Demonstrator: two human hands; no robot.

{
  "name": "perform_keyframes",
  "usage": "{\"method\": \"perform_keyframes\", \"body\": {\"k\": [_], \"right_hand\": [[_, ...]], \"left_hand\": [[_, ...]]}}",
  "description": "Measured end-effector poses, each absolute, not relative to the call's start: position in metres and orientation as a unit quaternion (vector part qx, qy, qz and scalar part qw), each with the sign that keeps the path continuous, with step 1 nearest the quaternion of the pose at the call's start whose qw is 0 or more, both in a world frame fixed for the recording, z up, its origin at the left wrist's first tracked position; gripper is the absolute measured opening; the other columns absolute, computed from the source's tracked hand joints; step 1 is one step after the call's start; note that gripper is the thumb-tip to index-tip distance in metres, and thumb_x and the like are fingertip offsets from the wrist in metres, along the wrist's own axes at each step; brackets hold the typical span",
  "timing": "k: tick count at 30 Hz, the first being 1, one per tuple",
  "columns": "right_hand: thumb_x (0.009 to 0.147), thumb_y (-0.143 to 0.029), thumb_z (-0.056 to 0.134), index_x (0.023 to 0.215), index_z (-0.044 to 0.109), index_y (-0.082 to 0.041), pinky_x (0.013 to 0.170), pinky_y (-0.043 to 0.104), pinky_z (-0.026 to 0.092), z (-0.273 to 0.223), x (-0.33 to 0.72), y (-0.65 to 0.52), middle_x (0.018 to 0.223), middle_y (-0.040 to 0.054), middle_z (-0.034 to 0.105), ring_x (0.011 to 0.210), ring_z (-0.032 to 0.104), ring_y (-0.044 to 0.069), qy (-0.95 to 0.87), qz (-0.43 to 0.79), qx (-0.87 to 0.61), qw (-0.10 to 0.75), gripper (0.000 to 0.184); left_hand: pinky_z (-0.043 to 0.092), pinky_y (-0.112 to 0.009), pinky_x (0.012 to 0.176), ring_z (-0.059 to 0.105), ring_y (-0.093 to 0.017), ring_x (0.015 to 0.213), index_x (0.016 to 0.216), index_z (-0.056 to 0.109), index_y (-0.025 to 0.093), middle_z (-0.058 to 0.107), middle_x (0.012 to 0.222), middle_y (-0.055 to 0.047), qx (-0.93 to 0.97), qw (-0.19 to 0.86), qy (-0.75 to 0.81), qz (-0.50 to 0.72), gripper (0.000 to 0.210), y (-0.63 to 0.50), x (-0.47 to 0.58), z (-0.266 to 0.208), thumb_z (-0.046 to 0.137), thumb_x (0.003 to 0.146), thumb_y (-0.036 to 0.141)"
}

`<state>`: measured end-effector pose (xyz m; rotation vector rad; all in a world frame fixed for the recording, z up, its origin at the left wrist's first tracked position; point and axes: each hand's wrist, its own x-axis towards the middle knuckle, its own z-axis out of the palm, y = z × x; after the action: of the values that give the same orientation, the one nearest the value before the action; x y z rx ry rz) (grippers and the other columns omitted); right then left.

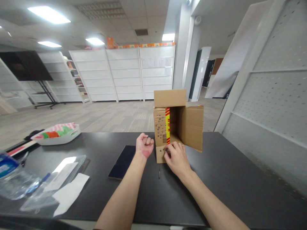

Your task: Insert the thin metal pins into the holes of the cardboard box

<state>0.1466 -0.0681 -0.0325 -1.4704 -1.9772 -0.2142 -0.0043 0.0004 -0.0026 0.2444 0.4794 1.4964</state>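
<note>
Across the black tabletop [211,191], whose near edge runs behind both forearms, a cardboard box [160,127] stands open towards the viewer near the far edge; its deep interior is shadowed, and its lower front flap is partly covered by the right hand [179,158]. Dark specks dot its left panel, too small to tell as holes or studs. At left, a water bottle [16,179] is cut off by the frame. The left forearm hides part of a dark tablet [122,162]. Apart from each other, the left hand [144,146] is curled into a fist, contents unseen, just beside the box, while the right hand's fingertips meet the flap, their grip unclear. Below the flap lies a thin metallic rod [159,171], its upper end hard to make out.
</note>
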Motion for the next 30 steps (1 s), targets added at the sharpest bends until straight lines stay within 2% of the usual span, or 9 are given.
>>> {"method": "perform_keyframes", "body": {"k": [17,22,30], "right_hand": [[0.081,-0.016,0.050,0.080,0.051,-0.020,0.074,0.033,0.029,-0.0309,0.1426,-0.0673,0.086,0.0038,0.056,0.086,0.047,0.022,-0.754,-0.071,-0.569,0.321,0.004],[0.083,-0.017,0.048,0.081,0.051,-0.019,0.075,0.032,0.030,-0.0288,0.1423,-0.0701,0.081,0.0035,0.057,0.082,0.050,0.020,-0.753,-0.065,-0.554,0.348,0.005],[0.078,-0.013,0.046,0.076,0.049,-0.019,0.068,0.028,0.035,-0.0274,0.1403,-0.0751,0.074,0.0035,0.057,0.073,0.052,0.018,-0.757,-0.026,-0.516,0.401,0.007]], "left_hand": [[0.017,-0.024,0.038,0.009,-0.006,0.032,0.050,0.016,0.019,0.003,0.038,0.009,0.116,0.694,0.221,0.675,0.038,0.0015,-0.0042,-0.0052,0.049,0.058,0.003],[0.017,-0.024,0.038,0.009,-0.007,0.032,0.050,0.013,0.020,0.004,0.037,0.009,0.109,0.693,0.227,0.675,0.040,0.0011,-0.0037,-0.0037,0.049,0.058,0.003],[0.016,-0.025,0.037,0.007,-0.007,0.032,0.050,0.012,0.020,0.003,0.037,0.008,0.104,0.696,0.222,0.675,0.041,0.0008,-0.0035,-0.0028,0.047,0.058,0.002]]}}
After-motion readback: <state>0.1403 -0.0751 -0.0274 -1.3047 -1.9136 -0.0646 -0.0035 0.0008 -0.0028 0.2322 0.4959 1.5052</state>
